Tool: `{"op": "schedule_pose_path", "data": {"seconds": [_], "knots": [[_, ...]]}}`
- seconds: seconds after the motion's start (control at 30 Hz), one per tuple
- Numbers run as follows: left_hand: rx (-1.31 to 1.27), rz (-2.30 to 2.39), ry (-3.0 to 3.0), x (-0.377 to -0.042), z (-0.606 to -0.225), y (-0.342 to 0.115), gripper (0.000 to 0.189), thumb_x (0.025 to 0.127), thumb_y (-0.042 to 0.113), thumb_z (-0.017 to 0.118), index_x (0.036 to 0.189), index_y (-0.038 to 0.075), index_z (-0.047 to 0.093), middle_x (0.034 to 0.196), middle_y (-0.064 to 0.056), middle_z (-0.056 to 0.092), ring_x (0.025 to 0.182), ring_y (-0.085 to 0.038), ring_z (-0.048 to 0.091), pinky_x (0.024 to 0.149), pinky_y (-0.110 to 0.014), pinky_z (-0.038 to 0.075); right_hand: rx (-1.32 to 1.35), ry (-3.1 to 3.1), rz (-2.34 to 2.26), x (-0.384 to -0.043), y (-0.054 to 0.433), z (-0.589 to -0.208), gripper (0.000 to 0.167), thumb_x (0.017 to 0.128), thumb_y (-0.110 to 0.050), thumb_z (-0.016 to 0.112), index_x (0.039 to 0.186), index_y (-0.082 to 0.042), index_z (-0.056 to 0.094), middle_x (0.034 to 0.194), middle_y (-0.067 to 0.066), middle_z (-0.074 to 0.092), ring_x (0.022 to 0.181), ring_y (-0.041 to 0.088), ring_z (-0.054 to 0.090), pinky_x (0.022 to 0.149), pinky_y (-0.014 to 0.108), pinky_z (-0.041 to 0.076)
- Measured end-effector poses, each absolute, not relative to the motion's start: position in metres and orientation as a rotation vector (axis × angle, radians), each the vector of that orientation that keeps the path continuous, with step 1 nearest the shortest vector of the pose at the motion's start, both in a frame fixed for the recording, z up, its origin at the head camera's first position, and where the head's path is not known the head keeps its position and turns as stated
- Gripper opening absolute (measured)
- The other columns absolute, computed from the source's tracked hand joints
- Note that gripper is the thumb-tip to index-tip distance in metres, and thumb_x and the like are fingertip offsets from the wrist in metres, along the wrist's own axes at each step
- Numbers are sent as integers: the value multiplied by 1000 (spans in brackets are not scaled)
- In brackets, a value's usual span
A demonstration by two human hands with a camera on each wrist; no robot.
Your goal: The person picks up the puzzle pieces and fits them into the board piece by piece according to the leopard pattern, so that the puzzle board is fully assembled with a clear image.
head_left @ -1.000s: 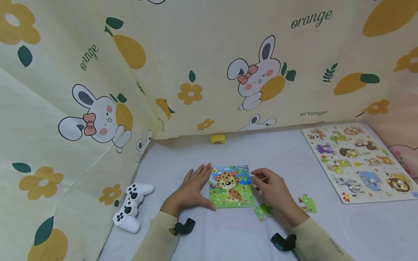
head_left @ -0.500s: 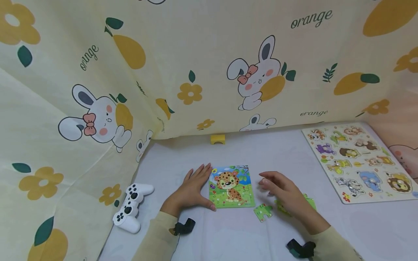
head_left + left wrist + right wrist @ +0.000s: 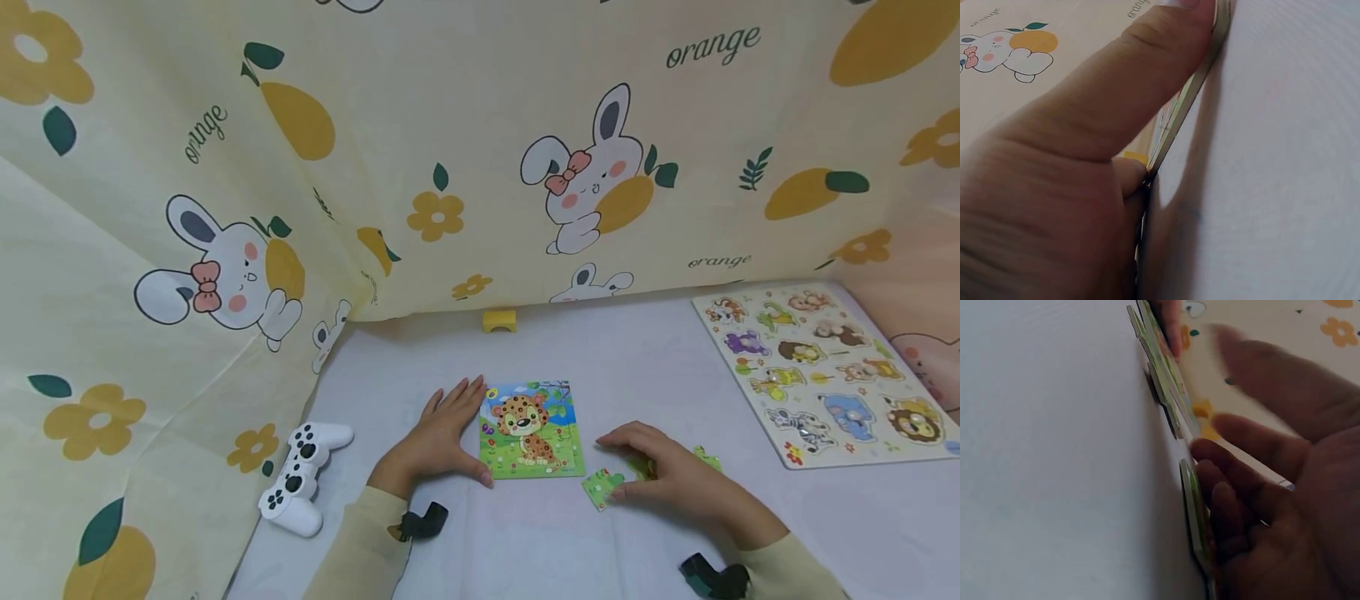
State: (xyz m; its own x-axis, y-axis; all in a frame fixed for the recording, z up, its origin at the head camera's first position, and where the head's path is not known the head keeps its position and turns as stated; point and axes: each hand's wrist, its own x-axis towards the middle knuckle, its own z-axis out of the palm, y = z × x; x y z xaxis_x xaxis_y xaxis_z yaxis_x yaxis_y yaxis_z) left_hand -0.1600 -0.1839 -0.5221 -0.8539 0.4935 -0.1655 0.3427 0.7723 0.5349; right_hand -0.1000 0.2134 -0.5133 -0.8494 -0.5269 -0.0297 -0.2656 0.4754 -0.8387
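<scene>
A square leopard jigsaw puzzle lies flat on the white table. My left hand rests along its left side, fingers spread and thumb at the lower left corner; in the left wrist view the thumb touches the board's edge. To the right, my right hand is over the loose pieces, thumb and forefinger apart. One green puzzle piece lies by the thumb tip, another piece shows between thumb and forefinger, and a third piece is partly hidden behind the hand. In the right wrist view the fingers are beside a piece.
A white game controller lies at the left. An animal peg board occupies the right side of the table. A small yellow arch block sits at the back, against the printed cloth that hangs behind and at the left.
My right hand has left the puzzle's right edge and moved right and nearer to me, over the loose pieces, its thumb and forefinger spreading. The left hand stays put.
</scene>
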Motion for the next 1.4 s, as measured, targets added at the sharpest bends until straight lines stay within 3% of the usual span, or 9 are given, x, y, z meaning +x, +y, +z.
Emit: {"op": "schedule_pose_path", "data": {"seconds": [0.13, 0.27, 0.37, 0.57, 0.77, 1.17, 1.4], "knots": [[670, 705, 2662, -161, -522, -185, 156, 55, 73, 100, 176, 14, 19, 181, 6, 6, 166, -20, -3, 130, -48, -8, -757, 2464, -1163, -98, 213, -511, 45, 92, -34, 89, 133, -23, 74, 143, 0, 56, 134, 32, 48, 114, 35, 44], [680, 689, 2662, -161, -522, -184, 157, 56, 72, 100, 176, 13, 18, 181, 5, 5, 166, -20, -3, 130, -48, -8, -793, 2486, -1160, -96, 211, -509, 29, 92, -28, 89, 118, -28, 74, 142, 1, 56, 134, 36, 48, 113, 43, 44], [672, 680, 2668, -160, -522, -184, 156, 56, 72, 100, 176, 14, 18, 181, 5, 5, 166, -20, -3, 130, -48, -8, -825, 2532, -1163, -95, 207, -509, 27, 91, -25, 89, 111, -29, 71, 136, -1, 59, 129, 34, 52, 110, 48, 46], [662, 661, 2677, -160, -523, -184, 156, 57, 72, 100, 176, 14, 18, 181, 5, 5, 166, -19, -3, 130, -48, -8, -664, 2546, -1255, -96, 200, -508, 30, 92, -15, 88, 116, -20, 70, 115, -9, 67, 108, 18, 62, 95, 35, 57], [663, 676, 2677, -160, -523, -184, 156, 57, 71, 100, 176, 13, 18, 181, 5, 5, 166, -20, -3, 130, -47, -9, -489, 2562, -1420, -96, 194, -507, 30, 93, -3, 85, 118, -15, 75, 106, -6, 70, 89, 17, 62, 74, 29, 56], [663, 682, 2680, -160, -524, -184, 155, 57, 71, 100, 176, 14, 18, 181, 6, 5, 166, -19, -3, 130, -47, -9, -420, 2491, -1657, -96, 179, -500, 23, 99, -5, 81, 120, -7, 73, 96, 1, 68, 80, 16, 62, 64, 27, 55], [651, 679, 2675, -159, -523, -183, 154, 58, 71, 100, 176, 14, 19, 181, 6, 6, 166, -19, -3, 130, -48, -10, -445, 2507, -1676, -103, 159, -501, 18, 98, 1, 80, 112, -8, 72, 94, 0, 70, 79, 16, 65, 65, 27, 56]]}}
